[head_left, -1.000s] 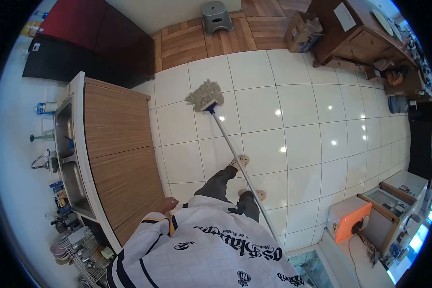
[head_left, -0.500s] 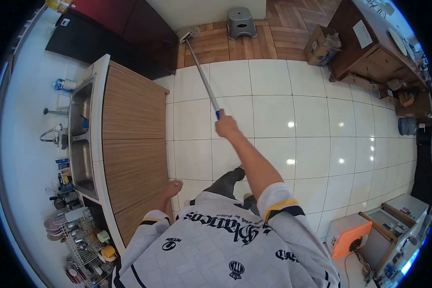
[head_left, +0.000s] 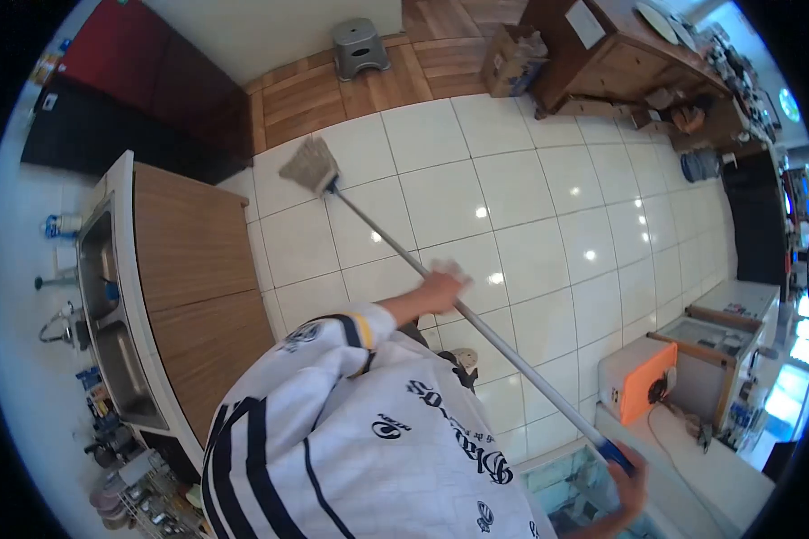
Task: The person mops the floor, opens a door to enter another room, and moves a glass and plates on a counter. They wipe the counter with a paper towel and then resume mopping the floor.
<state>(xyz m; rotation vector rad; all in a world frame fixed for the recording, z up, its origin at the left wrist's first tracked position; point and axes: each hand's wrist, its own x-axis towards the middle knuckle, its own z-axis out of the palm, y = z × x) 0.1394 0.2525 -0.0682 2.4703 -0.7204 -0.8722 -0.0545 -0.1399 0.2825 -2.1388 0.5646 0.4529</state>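
Head view: mop head (head_left: 311, 165) near parquet edge (head_left: 354, 113), tiles (head_left: 548, 235) rightward.

A bright indoor view, evenly lit. Small white glare spots, like reflected overhead lights, dot the glossy white square-tiled floor (head_left: 535, 216). Bluish-white patches at the far right are overexposed. Motion blur smears the fingers of the person's bare left hand (head_left: 442, 289). Wide-angle distortion bows the pale, blue-tinted wall (head_left: 31, 269) at left, and black rounded borders darken the corners.
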